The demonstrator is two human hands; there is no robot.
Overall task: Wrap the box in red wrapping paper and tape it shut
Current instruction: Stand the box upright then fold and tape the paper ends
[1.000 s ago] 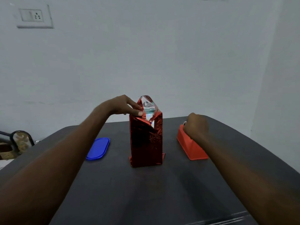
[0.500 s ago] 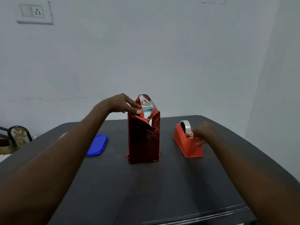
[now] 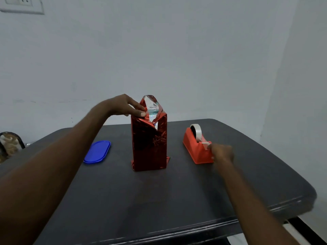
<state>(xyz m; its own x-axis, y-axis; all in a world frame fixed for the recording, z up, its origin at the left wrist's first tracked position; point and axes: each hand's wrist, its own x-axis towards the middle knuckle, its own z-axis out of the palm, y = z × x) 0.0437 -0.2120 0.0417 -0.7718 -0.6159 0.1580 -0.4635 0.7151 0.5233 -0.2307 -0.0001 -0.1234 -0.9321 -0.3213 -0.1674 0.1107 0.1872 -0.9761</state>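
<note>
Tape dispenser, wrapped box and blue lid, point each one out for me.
tape dispenser (image 3: pixel 194 149), head view, on its orange side wall.
wrapped box (image 3: pixel 148 147), head view, on its red front face.
blue lid (image 3: pixel 97 151), head view, on its flat top.

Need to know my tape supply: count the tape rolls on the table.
1. A single roll of clear tape sits in the orange tape dispenser, right of the red-wrapped box, with the right hand at its cutter end. No others show.
</note>
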